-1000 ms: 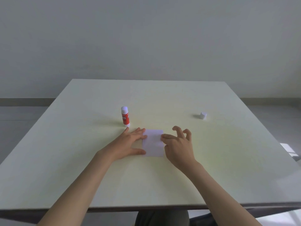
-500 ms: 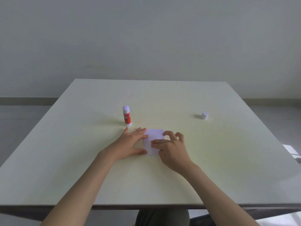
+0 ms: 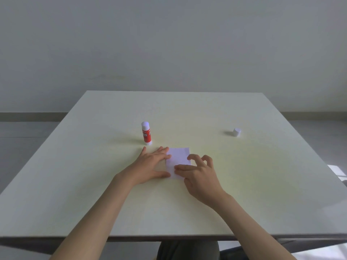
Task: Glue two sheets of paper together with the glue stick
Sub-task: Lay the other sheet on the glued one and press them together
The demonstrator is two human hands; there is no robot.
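Pale table (image 3: 262, 184), red glue stick (image 3: 146, 133) label unreadable, flat left hand (image 3: 150, 166) and claw-fingered right hand (image 3: 199, 175) on paper (image 3: 178, 155).

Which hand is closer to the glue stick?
Left. The left hand lies flat just in front of the glue stick; the right hand is farther off, on the paper's other side.

Item count: one table (image 3: 262, 184). One glue stick (image 3: 146, 134), upright. One loose white cap (image 3: 236, 132). One visible paper stack (image 3: 178, 156); the number of sheets in it cannot be determined. Two hands: left hand (image 3: 150, 166), right hand (image 3: 201, 177).
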